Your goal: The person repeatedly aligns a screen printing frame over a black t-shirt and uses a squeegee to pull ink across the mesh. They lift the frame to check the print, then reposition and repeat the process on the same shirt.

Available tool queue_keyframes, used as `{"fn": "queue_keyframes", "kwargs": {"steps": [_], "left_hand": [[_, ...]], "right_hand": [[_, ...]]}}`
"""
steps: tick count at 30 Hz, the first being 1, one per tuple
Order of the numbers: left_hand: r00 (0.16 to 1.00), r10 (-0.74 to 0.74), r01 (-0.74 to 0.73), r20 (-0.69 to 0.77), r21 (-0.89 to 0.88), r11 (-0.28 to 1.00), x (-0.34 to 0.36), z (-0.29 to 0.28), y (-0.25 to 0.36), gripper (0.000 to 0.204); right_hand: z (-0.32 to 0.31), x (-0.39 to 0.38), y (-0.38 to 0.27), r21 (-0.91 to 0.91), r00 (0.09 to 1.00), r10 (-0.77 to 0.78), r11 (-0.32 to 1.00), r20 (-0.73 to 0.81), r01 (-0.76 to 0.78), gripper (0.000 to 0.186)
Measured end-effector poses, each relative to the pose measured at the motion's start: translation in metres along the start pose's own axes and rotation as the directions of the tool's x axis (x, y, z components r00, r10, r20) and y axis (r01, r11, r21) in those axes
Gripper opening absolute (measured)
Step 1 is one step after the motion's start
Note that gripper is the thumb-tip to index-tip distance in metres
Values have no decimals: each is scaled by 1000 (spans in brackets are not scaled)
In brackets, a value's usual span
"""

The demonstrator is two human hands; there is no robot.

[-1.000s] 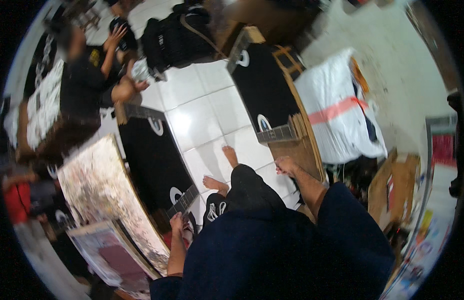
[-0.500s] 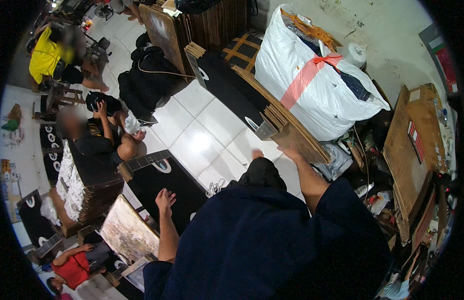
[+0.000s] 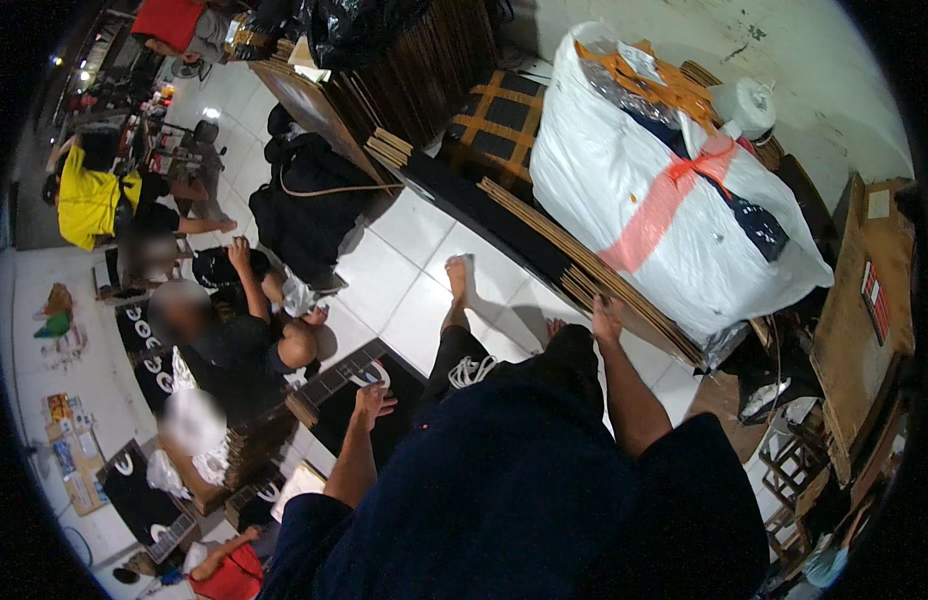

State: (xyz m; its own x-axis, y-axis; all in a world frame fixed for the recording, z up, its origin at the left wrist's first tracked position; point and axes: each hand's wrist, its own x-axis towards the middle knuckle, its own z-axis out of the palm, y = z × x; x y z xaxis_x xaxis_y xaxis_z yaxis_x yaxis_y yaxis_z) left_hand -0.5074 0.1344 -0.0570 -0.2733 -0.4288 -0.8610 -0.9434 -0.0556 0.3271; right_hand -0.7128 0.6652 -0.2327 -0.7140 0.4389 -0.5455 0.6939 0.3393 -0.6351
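Note:
My left hand [image 3: 374, 402] is in the air with its fingers apart, holding nothing. It overlaps a flat board [image 3: 356, 425] covered in black cloth with a white curved print and a grid-marked end. My right hand [image 3: 608, 318] is at the near end of a leaning row of brown boards [image 3: 634, 312], some with black cloth over them. Its fingers stretch up against the board edges, and it seems to touch them without closing round one. Both of my bare feet show on the floor between the hands.
A bulging white sack [image 3: 614, 180] with a pink band stands behind the boards. Brown panels [image 3: 854, 330] lean at the right. A person in black [image 3: 234, 340] sits at the left beside stacked boards [image 3: 259, 450]. Black bundles [image 3: 319, 200] lie on the white tiled floor [image 3: 409, 235].
My body and view have shifted, and one foot now shows stepped forward. My right hand has moved along the board edges. My left hand remains raised over the black cloth-covered board.

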Motion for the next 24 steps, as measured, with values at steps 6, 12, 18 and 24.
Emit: {"fn": "queue_keyframes", "kwargs": {"steps": [6,12,18,24], "left_hand": [[965,164,-139,204,-131,982,211,-64,148,83],[618,784,-568,-57,657,496,340,-94,374,39],[991,-31,32,-133,3,999,397,-95,472,68],[837,-298,279,460,111,954,422,-75,485,80]], "right_hand": [[29,-4,19,162,924,323,942,-204,-293,65],[40,-30,44,335,810,532,831,-248,-443,49],[15,-46,82,344,576,757,475,310,-810,48],[28,-80,107,356,489,746,351,452,-866,51]]}}
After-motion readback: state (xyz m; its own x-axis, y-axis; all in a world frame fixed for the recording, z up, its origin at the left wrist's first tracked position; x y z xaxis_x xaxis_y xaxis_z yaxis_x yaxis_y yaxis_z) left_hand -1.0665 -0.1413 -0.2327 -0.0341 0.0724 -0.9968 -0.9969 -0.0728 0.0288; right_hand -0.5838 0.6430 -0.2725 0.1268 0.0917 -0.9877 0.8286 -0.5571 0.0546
